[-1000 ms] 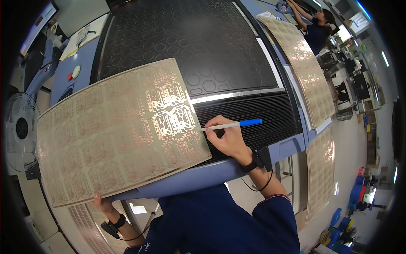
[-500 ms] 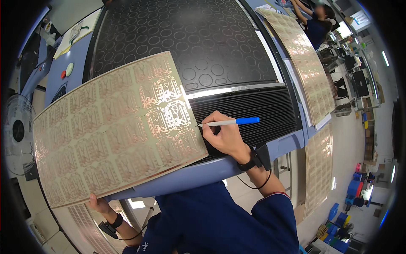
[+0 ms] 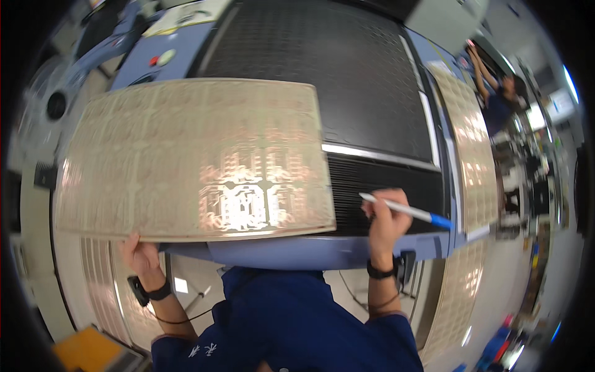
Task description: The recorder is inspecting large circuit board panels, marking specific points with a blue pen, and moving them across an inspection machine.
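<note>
A large pale printed circuit board panel (image 3: 167, 161) with shiny copper patterns lies across the front left of a black machine bed (image 3: 273, 53). My left hand (image 3: 142, 257) grips the panel's near edge toward its left end, thumb on top and the other fingers partly hidden below. To the right of the panel, my right hand (image 3: 387, 226) is closed around a white marker pen (image 3: 406, 211) with a blue end. Its tip points left, apart from the panel, over the ribbed black strip (image 3: 353, 186). Both wrists wear black bands with cables.
More copper-patterned panels (image 3: 468, 149) are stacked along the right side. Other panels (image 3: 102, 279) stand low at the left. Red and pale green buttons (image 3: 164, 57) sit at the back left, near a fan (image 3: 56, 105). Another person (image 3: 505, 102) works at the far right.
My right hand with the pen has moved right, away from the panel's right edge. The panel appears turned to nearly level with the front edge, and the whole view has shifted.
</note>
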Motion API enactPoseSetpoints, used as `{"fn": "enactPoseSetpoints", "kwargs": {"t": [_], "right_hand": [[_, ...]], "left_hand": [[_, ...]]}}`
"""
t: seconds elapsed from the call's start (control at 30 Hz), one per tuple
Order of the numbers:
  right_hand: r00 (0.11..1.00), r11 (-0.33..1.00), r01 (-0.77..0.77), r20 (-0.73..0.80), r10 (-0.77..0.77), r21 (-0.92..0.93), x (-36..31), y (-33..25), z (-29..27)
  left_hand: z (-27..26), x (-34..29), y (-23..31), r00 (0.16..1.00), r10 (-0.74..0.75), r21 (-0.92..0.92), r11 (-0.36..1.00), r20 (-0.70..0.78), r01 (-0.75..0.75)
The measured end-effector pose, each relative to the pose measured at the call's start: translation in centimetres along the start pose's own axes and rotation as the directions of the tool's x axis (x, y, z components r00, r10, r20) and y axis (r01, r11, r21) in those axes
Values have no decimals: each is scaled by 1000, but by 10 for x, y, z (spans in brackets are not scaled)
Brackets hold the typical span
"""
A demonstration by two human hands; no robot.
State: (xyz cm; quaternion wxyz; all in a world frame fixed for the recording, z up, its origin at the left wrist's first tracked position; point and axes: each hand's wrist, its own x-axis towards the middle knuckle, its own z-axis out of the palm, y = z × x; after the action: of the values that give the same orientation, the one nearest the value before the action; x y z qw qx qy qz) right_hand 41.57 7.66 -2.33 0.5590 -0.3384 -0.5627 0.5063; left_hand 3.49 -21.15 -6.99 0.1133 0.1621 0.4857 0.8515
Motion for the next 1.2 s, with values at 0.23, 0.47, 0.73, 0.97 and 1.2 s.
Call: {"fn": "enactPoseSetpoints", "kwargs": {"t": [0.23, 0.47, 0.73, 0.97, 1.2], "right_hand": [[977, 980, -120, -154, 145, 158, -64, 20, -14], [986, 993, -65, -157, 49, -98, -71, 23, 2], [996, 969, -35, -88, 14, -243, -65, 16, 10], [998, 973, -12, -66, -4, -231, -63, 18, 4], [996, 981, -35, -88, 18, -193, -66, 21, 1]], "left_hand": [[-65, -51, 125, 950, 227, -438, 892, 213, -115], [-202, -176, 140, 814, 388, 48, 911, -433, -409], [-289, -263, 61, 499, 340, 192, 926, -797, -324], [-412, -279, -57, 380, 80, 39, 993, -921, -115], [-404, -278, -81, 313, -114, -90, 992, -943, 90]]}}
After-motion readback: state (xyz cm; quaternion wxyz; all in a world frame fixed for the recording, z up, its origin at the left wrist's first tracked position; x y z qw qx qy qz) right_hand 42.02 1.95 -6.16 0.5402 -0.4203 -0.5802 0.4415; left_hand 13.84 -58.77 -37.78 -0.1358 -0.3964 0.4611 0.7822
